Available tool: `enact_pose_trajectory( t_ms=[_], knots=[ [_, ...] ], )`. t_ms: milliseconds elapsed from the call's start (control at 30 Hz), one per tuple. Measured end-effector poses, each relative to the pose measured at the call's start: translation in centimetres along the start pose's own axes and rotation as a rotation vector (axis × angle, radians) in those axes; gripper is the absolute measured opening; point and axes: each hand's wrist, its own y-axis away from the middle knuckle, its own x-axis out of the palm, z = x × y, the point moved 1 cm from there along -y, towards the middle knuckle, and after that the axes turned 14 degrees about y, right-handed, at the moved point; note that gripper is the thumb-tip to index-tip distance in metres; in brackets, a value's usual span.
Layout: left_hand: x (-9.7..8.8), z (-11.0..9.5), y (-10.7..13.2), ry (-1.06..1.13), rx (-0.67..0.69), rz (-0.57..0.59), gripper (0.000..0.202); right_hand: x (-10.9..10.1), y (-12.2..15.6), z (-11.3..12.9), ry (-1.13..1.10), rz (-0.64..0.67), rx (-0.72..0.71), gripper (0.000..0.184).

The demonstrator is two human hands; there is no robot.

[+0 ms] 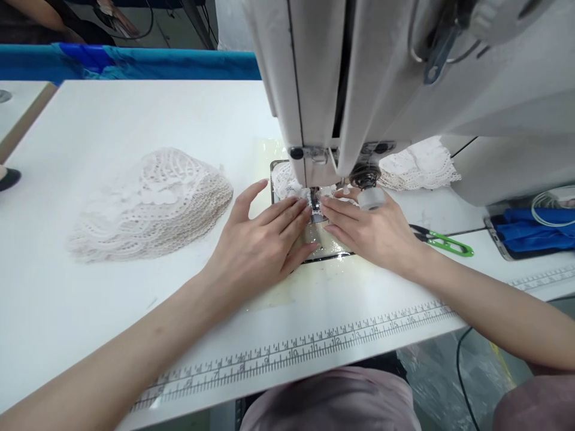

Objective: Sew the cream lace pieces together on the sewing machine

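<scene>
Under the head of a white sewing machine lies a white lace piece, partly covered by my fingers and the machine. My left hand presses flat on its left side, fingers stretched out and thumb apart, the tips close to the presser foot. From the right, my right hand lays its extended fingers at the lace's near edge; a round machine knob hides part of that hand. Both hands rest over the metal needle plate.
A stack of white lace pieces lies left; more lace sits behind the machine head. Green-handled thread snips, a phone and blue cloth lie right. A ruler strip follows the front edge. Another person's hand shows beyond.
</scene>
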Motion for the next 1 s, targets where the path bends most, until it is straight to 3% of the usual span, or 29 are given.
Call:
enact_pose_trajectory(
  t_ms=[533,833,1000],
  knots=[
    [0.1,0.0,0.1,0.017,-0.023,-0.013,0.040,-0.1,0.1,-0.1,-0.067,0.063,0.004,0.028],
    [-0.1,-0.1,0.1,-0.002,-0.151,0.034,0.051,0.1,0.0,0.0,-0.067,0.040,0.023,0.025],
    [-1.5,-0.8,0.1,-0.095,-0.040,-0.045,0.021,-1.0,0.1,0.0,-0.019,-0.054,0.015,0.032]
  ],
)
